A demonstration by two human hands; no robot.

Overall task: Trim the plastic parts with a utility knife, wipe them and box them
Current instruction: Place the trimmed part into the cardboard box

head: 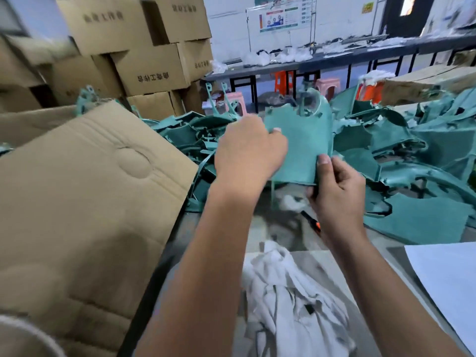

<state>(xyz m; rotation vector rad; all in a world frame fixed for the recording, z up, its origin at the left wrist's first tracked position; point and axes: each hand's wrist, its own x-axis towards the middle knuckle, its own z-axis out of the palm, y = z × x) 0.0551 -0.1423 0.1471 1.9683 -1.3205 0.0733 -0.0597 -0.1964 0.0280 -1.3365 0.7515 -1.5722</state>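
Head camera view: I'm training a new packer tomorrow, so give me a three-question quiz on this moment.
1. True or false: both hands hold the green plastic part.
2. Where is the utility knife? A) in the right hand B) on the table, under that hand C) in the cardboard box
3. What lies nearest the camera, between the forearms?

Key: 1 true; the left hand grips its left edge. 2 B. 3 the white rag.

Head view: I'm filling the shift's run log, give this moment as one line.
left hand: grips teal plastic part | right hand: pinches part's lower edge | utility knife: on table, unheld | white cloth: unused
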